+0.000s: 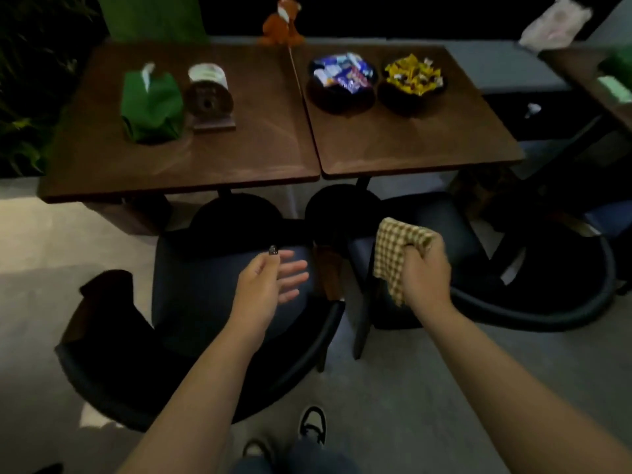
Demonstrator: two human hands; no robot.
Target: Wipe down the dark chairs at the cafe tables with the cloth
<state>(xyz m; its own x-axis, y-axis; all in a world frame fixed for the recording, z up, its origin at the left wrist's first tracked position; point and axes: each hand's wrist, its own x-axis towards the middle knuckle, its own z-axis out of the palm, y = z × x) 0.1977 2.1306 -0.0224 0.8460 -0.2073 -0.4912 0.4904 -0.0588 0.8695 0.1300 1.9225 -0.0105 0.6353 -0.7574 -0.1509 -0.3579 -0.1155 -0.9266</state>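
Observation:
Two dark chairs stand pushed toward the cafe tables. The left chair (191,302) has a dark padded seat and a curved backrest near me. The right chair (455,241) stands beside it. My right hand (425,271) grips a yellow-and-white checked cloth (393,254), which hangs over the right chair's seat. My left hand (273,278) hovers over the left chair's seat with straight, spread fingers and holds nothing.
Two brown tables (410,145) stand side by side ahead, carrying a green tissue cover (150,100), a wooden holder (208,100) and two dark bowls of wrapped sweets (342,83). A stuffed toy (282,22) sits behind. My shoes (313,424) are on the grey floor.

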